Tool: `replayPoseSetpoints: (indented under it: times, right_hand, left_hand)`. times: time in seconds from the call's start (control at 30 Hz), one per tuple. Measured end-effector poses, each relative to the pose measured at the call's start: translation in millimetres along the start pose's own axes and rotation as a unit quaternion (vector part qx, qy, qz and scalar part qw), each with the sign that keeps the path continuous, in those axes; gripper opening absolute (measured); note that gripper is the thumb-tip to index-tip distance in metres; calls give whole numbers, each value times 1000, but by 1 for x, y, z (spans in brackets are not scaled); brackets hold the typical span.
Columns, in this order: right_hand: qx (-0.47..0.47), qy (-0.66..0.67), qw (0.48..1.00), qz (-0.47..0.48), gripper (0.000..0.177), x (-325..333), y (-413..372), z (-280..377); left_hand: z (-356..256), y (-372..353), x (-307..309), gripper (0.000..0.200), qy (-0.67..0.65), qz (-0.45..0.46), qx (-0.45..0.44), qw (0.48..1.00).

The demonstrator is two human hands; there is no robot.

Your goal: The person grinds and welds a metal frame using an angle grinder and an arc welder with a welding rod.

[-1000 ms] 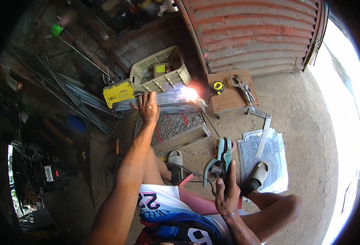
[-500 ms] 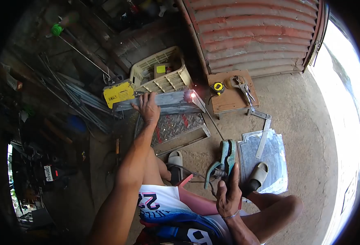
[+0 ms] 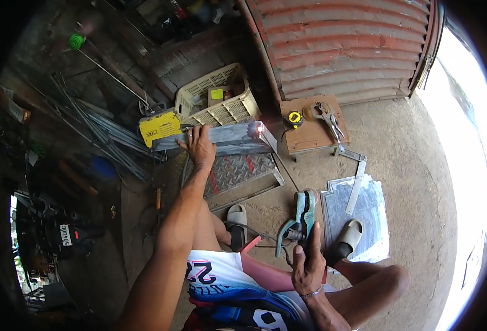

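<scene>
My left hand (image 3: 200,146) grips a grey metal bar (image 3: 229,133) near its left end, fingers over the top face. At the bar's right end a small welding spot (image 3: 260,128) glows. The bar rests above a frame with a chequered metal plate (image 3: 241,171). My right hand (image 3: 308,267) is closed around a teal welding electrode holder (image 3: 305,212), index finger stretched along it. A thin welding rod (image 3: 287,172) runs from the holder toward the bar's right end; its tip cannot be made out. A yellow DeWalt-marked piece (image 3: 160,128) sits beside my left hand.
Behind the bar stands a cream plastic crate (image 3: 221,113). A small wooden stool (image 3: 304,138) carries a tape measure (image 3: 294,118) and locking pliers (image 3: 331,120). On the floor lie a metal sheet (image 3: 337,207) and a steel square (image 3: 356,187). Metal rods (image 3: 108,135) are piled at left.
The glow at the bar's end has become smaller and dimmer, and the sparks are gone. The electrode holder has shifted slightly left and down. My left hand stays on the bar.
</scene>
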State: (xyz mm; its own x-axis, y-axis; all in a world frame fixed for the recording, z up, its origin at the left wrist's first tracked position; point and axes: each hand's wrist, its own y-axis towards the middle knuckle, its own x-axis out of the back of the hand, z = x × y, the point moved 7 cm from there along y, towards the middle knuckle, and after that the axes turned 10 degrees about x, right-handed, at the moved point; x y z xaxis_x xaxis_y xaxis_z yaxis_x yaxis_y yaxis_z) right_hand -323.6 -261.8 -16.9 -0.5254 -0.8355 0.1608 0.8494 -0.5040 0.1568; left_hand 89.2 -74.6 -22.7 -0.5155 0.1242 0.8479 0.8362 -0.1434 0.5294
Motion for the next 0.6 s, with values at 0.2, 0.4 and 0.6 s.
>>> replayPoseSetpoints:
  times: [0.2,0.4,0.6]
  right_hand:
    - [-14,-3,1000,6,62,-1,0,-3]
    - [-18,2,1000,9,62,-3,3,-2]
    - [-26,2,1000,13,63,-4,5,0]
  left_hand:
    - [1,0,-2,62,6,0,0,1000]
    - [2,0,-3,63,1,10,4,1000]
    - [1,0,-2,63,0,12,3,1000]
